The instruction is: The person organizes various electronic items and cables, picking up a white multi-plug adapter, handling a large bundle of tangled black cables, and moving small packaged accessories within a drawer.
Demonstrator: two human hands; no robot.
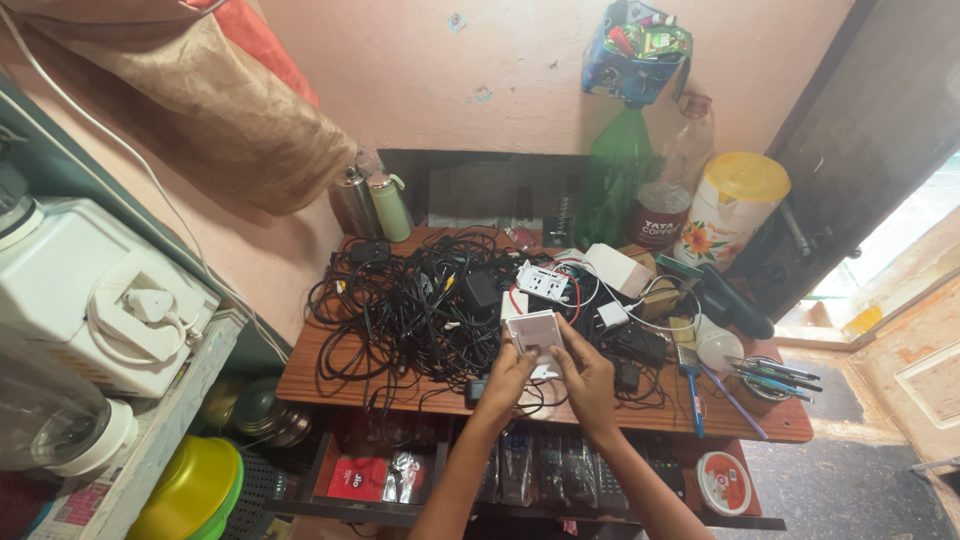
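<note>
Two hands: left hand (505,380) and right hand (587,375) both grip a small pale flat box (535,332), fingers closed on its lower edge
Table: wooden table (330,365) (reddish brown), box held just above its middle
Cables: black cable tangle (410,305) spread left of the box
Jar: yellow-lidded jar (728,210) at the far right
Socket: white socket block (545,282) just beyond the box
Brush: blue brush (690,385) right of the right hand

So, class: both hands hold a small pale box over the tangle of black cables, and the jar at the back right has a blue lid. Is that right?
Not quite. The head view shows the jar has a yellow lid, not blue. The rest stands: the left hand and right hand hold the small pale box over the black cables.
</note>
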